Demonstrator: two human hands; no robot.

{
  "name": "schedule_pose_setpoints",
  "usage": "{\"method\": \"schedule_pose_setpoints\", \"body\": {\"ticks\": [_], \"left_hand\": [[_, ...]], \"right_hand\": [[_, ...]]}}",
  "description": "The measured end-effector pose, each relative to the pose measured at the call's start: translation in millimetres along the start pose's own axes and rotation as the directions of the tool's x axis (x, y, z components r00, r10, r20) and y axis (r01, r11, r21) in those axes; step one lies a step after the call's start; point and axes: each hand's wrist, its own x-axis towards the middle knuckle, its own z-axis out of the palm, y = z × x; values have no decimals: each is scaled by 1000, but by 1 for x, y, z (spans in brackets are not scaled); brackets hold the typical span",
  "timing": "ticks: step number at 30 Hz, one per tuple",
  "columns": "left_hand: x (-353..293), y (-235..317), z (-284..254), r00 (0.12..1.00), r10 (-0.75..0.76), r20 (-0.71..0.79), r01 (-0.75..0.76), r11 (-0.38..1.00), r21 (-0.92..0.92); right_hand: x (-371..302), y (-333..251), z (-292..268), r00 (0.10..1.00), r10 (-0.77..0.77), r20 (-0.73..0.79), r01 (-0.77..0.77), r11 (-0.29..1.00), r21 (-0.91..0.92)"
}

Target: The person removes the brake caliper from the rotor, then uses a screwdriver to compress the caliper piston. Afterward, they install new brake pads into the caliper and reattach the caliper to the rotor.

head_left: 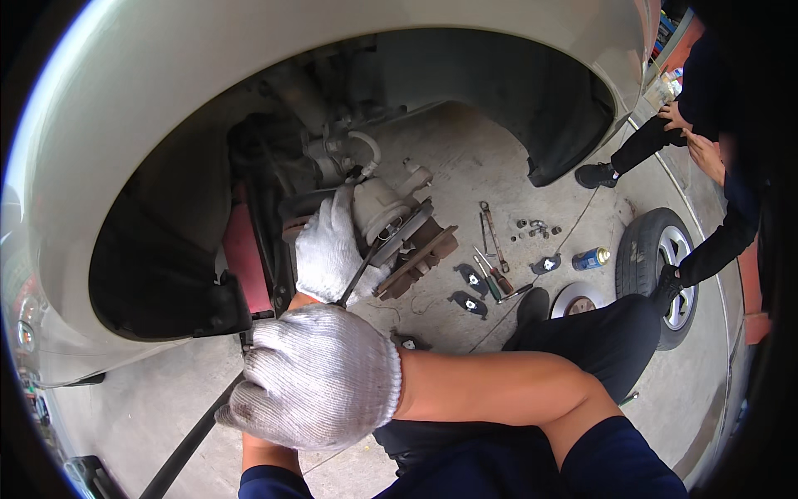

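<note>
My left hand (328, 249), in a white knit glove, grips the grey brake caliper (378, 208) inside the wheel arch. Its fingers wrap the near side of the housing. My right hand (312, 374), also gloved, crosses over my left forearm and is closed around a tool with a thin dark shaft (359, 279). The shaft's far end reaches into the caliper's opening; the handle is hidden in the glove, so its exact kind cannot be told. Rusty brake metal (420, 262) sits just right of the caliper. A pale curved hose (367, 148) rises behind it.
The silver fender (150, 108) arches overhead; a red jack (245, 258) stands beneath. On the floor lie a wrench (493, 235), screwdrivers (500, 279), brake pads (470, 303), a spray can (591, 259), a brake disc (576, 291) and a wheel (644, 258). Another person (723, 125) sits right.
</note>
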Motion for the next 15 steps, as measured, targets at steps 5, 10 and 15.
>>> {"method": "schedule_pose_setpoints", "body": {"ticks": [5, 10, 15], "left_hand": [[-5, 0, -1, 999, -38, -26, 40, 997, 68], [-15, -4, -1, 998, 7, -64, -6, 1000, 22], [-10, -6, 6, 997, 30, -76, -27, 999, 35]], "right_hand": [[5, 8, -15, 996, -14, -85, 23, 994, 107], [35, 30, -33, 947, 60, -315, -46, 998, 50], [48, 43, -38, 911, 103, -399, -118, 993, -14]]}}
